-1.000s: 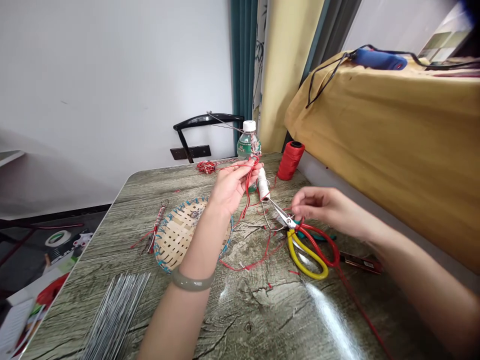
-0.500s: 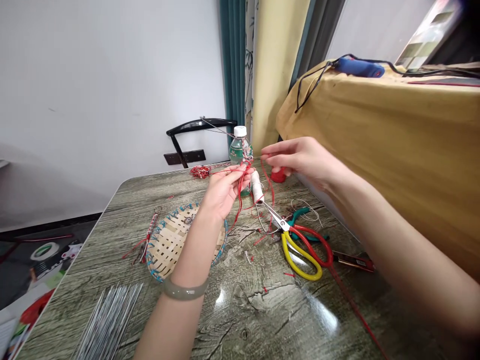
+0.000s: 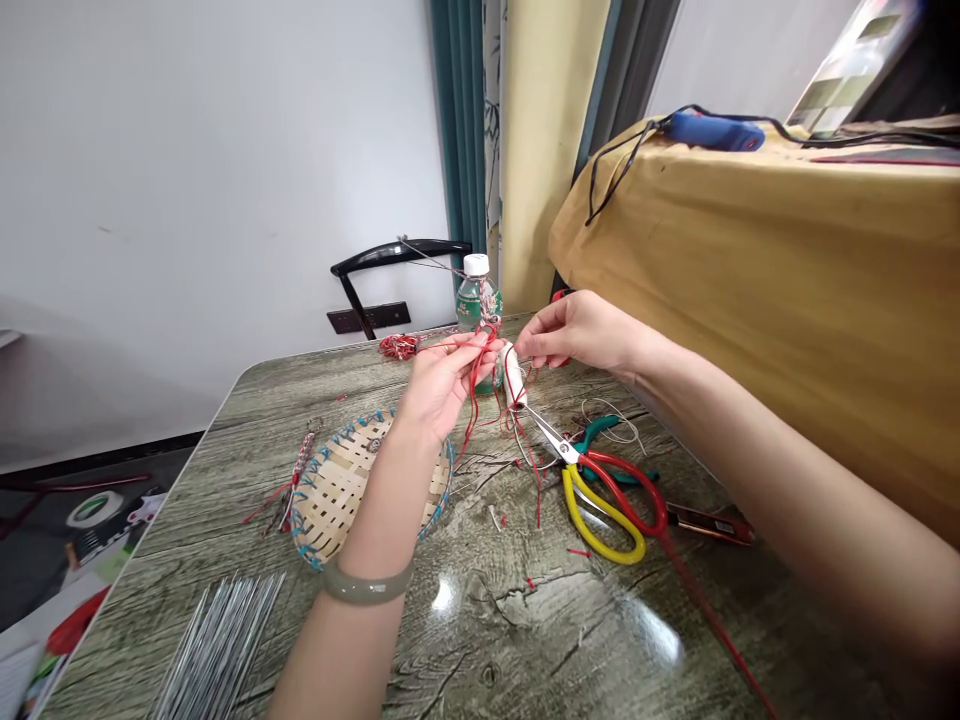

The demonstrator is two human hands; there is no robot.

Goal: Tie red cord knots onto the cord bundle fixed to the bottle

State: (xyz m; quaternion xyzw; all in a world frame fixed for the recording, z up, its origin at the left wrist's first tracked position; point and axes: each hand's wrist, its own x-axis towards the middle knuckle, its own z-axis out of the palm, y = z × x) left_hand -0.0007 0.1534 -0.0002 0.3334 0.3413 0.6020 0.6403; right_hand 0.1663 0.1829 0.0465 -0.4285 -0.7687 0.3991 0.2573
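Note:
My left hand pinches a bundle of red cords, whose loose ends hang below the fingers. From that pinch a red and white braided cord runs up in front of a water bottle with a white cap. To the right, my right hand is closed, thumb against fingers, on a single red cord that drops toward the table. Just below the hands lies a spool of white thread. The tips of the scissors, with one red and one yellow handle, rest near the spool.
A woven bamboo basket with blue stitching sits under my left forearm. Thin metal rods lie at the front left. Green-handled pliers and a box cutter lie right of the scissors. A black chair stands behind the table.
My right hand has come down and left, nearer my left hand, bringing its red cord along. The left hand keeps its pinch almost in place.

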